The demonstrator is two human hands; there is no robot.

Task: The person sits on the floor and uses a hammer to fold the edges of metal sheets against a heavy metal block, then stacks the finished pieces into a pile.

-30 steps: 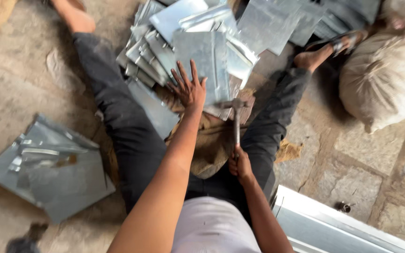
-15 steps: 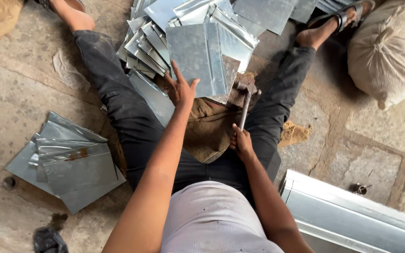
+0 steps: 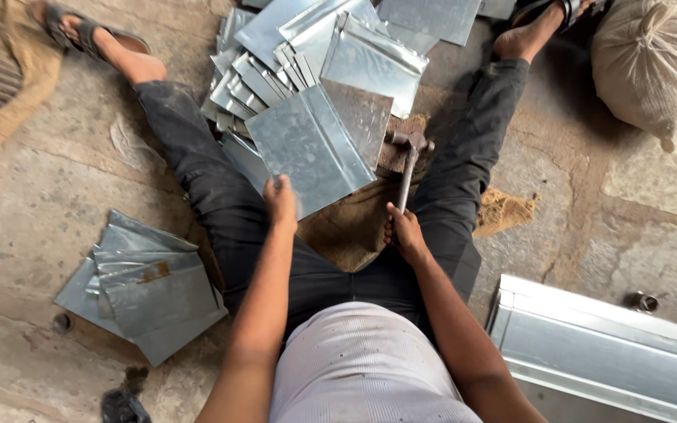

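Metal sheet [image 3: 311, 149], grey and flat, lies tilted between the spread legs of the seated person, just near of the big heap of similar sheets [image 3: 315, 47]. The left hand [image 3: 280, 200] grips its near edge, with the fingers closed on the sheet and the thumb on top. The right hand [image 3: 405, 231] is closed around the handle of a hammer [image 3: 407, 160], and the hammer head rests on a dark block [image 3: 401, 149] just right of the sheet. Under the sheet and the block there is a brown sack cloth [image 3: 346, 227]. On the left, a smaller pile of folded sheets [image 3: 143, 282] lies on the stone floor [image 3: 41, 204]. At the near right stands a long metal channel [image 3: 605, 345], and at the far right a filled sack [image 3: 656, 63].
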